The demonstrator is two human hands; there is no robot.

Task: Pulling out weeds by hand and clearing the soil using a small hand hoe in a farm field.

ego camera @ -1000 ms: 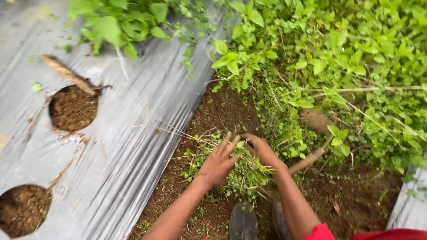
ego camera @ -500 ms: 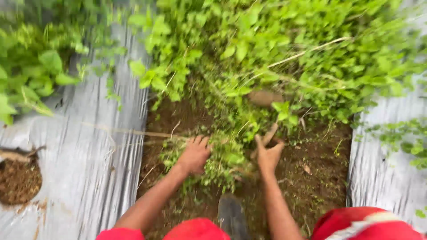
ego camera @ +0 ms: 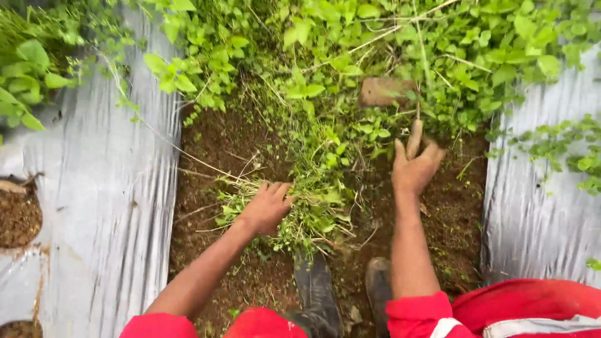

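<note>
Since half a second ago the right hand (ego camera: pixel 414 164) lifted off, grip spread, reaching for weeds ahead; left hand (ego camera: pixel 266 206) grip pinches the pulled weed clump (ego camera: pixel 307 209), pinning it to the soil

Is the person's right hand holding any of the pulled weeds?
No, the right hand is open with spread fingers above bare soil, while the left hand presses the clump of weeds.

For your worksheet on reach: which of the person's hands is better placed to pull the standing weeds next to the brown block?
Probably the right hand: open, fingers stretched toward the standing weeds below the brown block. The left hand lies farther back, busy gripping a bunch of pulled weeds.
</note>
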